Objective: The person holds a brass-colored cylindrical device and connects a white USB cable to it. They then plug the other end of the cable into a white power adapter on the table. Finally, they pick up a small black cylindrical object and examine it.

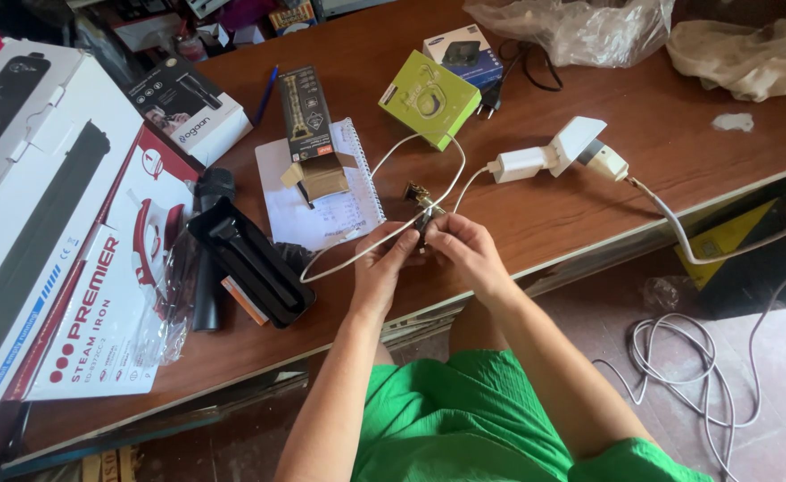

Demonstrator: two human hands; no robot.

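Both my hands meet over the front edge of the brown table (pixel 607 116). My left hand (pixel 384 263) and my right hand (pixel 460 250) pinch a small dark and brass-coloured gadget (pixel 417 198) between the fingertips. A thin white cable (pixel 393 234) loops from my hands across the table and back to a white charger plug (pixel 520 164). The plug sits in a white adapter and socket (pixel 589 152). How the cable end meets the gadget is hidden by my fingers.
A spiral notepad (pixel 322 210) with an opened dark box (pixel 308 134) lies left of my hands, beside a black tray (pixel 250 259). A green box (pixel 429 98), large appliance boxes (pixel 45 223), a plastic bag (pixel 580 27) and a cloth (pixel 750 54) ring the table. White cord coils on the floor (pixel 687 366).
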